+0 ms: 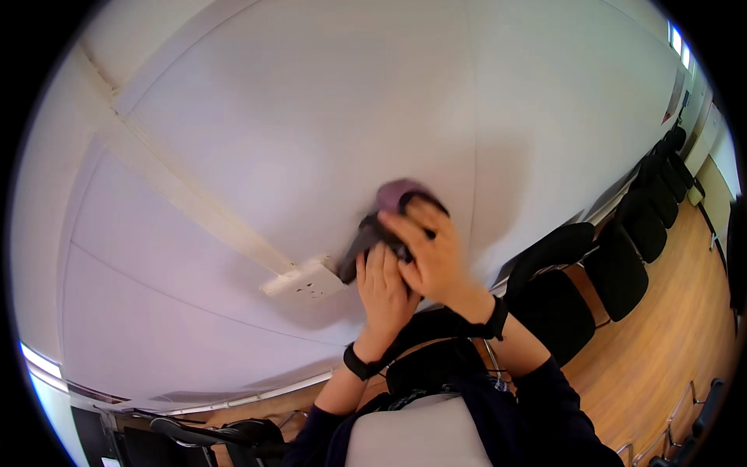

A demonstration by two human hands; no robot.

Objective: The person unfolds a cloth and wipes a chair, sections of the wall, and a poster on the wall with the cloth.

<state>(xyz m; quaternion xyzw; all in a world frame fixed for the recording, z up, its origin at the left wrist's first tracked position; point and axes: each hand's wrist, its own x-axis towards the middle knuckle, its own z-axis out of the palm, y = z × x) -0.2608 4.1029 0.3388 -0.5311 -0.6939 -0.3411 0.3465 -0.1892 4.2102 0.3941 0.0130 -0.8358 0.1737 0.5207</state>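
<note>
Both hands hold a dark grey and purple bundle (403,191) in front of the wall. It looks like soft cloth, but blur hides its exact kind. My left hand (383,289) presses its fingers against the bundle's lower, dark part. On the right side, my right hand (437,253) curls its fingers over the purple and black upper part. A white wall socket box (307,282) sits just left of the bundle's dark end; whether they touch I cannot tell. Each wrist wears a black band.
A pale wall (327,132) fills most of the view, with a white cable duct (198,202) running down to the socket box. Black chairs (552,311) line the wall on the right, above a wooden floor (661,335). More dark furniture (241,436) stands at lower left.
</note>
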